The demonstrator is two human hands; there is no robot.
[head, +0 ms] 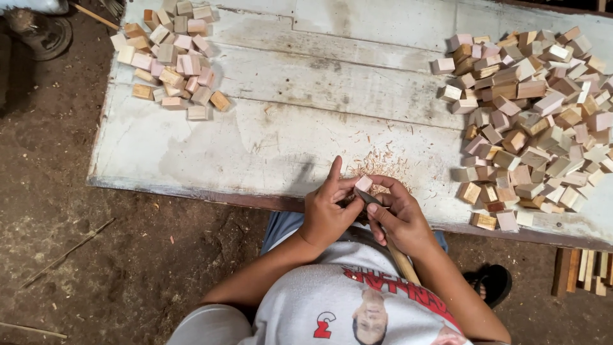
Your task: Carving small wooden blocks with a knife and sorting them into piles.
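My left hand point(327, 211) pinches a small pale wooden block point(363, 183) just above the near edge of a worn white board point(281, 134). My right hand point(402, 217) grips a knife with a wooden handle point(401, 257); its dark blade point(368, 197) lies against the block's underside. Fine wood shavings point(382, 167) lie scattered on the board just beyond the hands.
A big heap of small wooden blocks point(536, 108) covers the board's right side. A smaller pile of blocks point(172, 57) sits at the far left. Brown dirt floor point(76, 211) surrounds the board, with thin sticks on it. Stacked wood strips point(584, 271) lie at the lower right, beside a black sandal point(491, 281).
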